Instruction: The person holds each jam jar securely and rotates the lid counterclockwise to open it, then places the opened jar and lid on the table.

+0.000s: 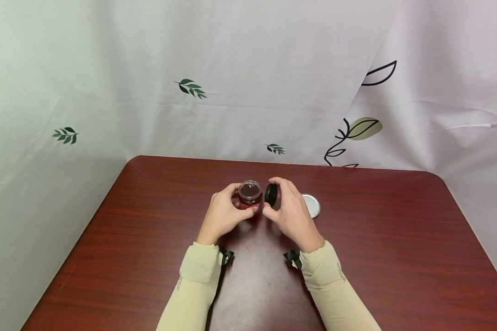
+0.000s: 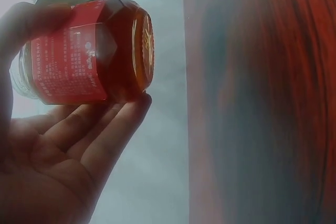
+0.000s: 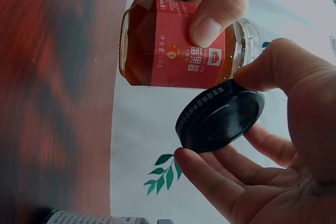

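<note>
Currently, the left hand (image 1: 223, 210) grips the uncapped jar (image 1: 250, 193) over the desk (image 1: 381, 243); just right of it, the right hand (image 1: 291, 212) pinches the lid (image 1: 271, 195) in its fingers (image 3: 207, 181).

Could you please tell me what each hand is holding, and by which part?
The left hand holds the jar by the sides of its body; the right hand holds the black lid by its edge, between thumb and fingers.

Uncapped, red-labelled jar (image 1: 250, 195) is upright; black lid (image 1: 271, 195) tilts beside it.
</note>
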Motion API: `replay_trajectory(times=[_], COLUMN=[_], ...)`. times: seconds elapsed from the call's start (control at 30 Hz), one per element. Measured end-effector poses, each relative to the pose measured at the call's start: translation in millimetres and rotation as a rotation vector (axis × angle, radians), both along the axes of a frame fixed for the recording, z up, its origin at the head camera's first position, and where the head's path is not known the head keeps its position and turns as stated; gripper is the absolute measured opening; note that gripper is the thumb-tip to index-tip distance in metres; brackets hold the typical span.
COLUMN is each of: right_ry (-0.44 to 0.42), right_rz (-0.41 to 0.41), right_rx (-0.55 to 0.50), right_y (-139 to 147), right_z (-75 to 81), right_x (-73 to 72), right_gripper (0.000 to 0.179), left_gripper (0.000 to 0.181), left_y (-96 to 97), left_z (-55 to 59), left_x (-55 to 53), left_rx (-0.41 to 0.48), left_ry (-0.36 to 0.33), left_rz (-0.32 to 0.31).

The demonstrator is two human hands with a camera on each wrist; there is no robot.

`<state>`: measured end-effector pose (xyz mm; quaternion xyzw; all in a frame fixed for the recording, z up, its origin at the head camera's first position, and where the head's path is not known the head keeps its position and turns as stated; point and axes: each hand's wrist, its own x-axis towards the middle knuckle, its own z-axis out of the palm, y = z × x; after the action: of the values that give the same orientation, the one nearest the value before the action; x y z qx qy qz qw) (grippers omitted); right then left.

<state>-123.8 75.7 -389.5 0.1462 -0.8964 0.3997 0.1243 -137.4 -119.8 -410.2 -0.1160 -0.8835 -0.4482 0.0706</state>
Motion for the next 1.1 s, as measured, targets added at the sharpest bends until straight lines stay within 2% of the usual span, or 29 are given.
replay_trajectory(times=[0.23, 0.5, 1.1], right_ry=[0.003, 0.011, -0.031], right_rz=[-0.017, -0.001, 0.0], right_rx=[0.023, 0.032, 0.02], right_y=[-2, -2, -6], right_z=[-1.5, -4.6, -9.3], right_x=[0.3, -0.3, -1.3], right_gripper=[0.054, 0.053, 0.052], left_gripper=[0.054, 0.055, 0.056], left_y=[-2.6, -5.2, -10.5], left_z=[0.9, 1.1, 1.4], left_x=[-0.1, -0.6, -0.4], left_rx=[-0.01, -0.028, -0.028], left_ry=[-0.007, -0.017, -0.042], left_rz=[0.007, 0.009, 0.02])
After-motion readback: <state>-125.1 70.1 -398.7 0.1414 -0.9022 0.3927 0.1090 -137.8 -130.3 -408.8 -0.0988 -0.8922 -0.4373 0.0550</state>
